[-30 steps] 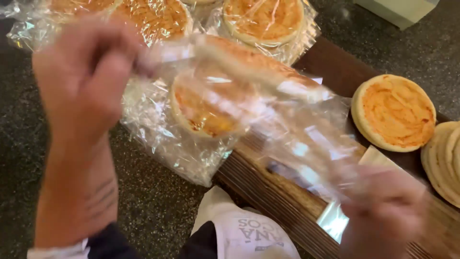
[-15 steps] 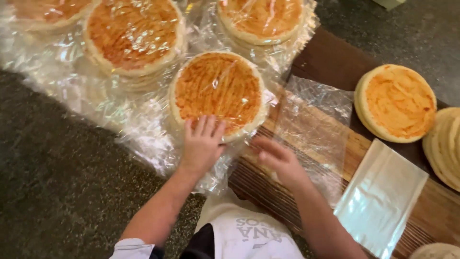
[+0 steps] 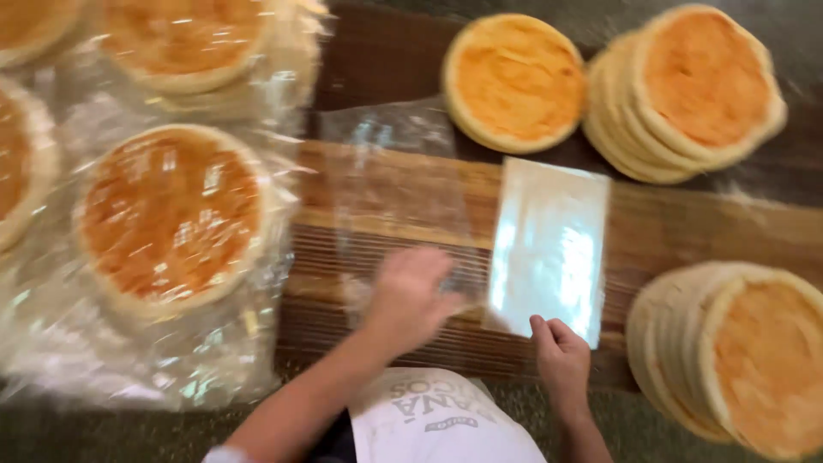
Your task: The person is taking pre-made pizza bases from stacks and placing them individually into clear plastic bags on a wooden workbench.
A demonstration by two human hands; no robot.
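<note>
My left hand (image 3: 411, 291) lies flat with fingers spread on a clear plastic sheet (image 3: 394, 184) spread over the wooden board (image 3: 686, 227). My right hand (image 3: 561, 351) touches the near corner of a stack of clear plastic sheets (image 3: 549, 244) to the right of it. A round flat bread with orange spread, wrapped in plastic (image 3: 171, 214), lies on the left. One bare sauced bread (image 3: 514, 81) sits just beyond the sheets.
More wrapped breads (image 3: 184, 43) lie at the far left on a dark counter (image 3: 103, 429). Stacks of unwrapped breads stand at the upper right (image 3: 694, 90) and lower right (image 3: 746, 360). A white apron (image 3: 437, 420) shows at the bottom.
The wrapped bread has been set down on the left and released. Both hands have moved right onto the board: left onto the spread sheet, right to the sheet stack. The view has shifted right.
</note>
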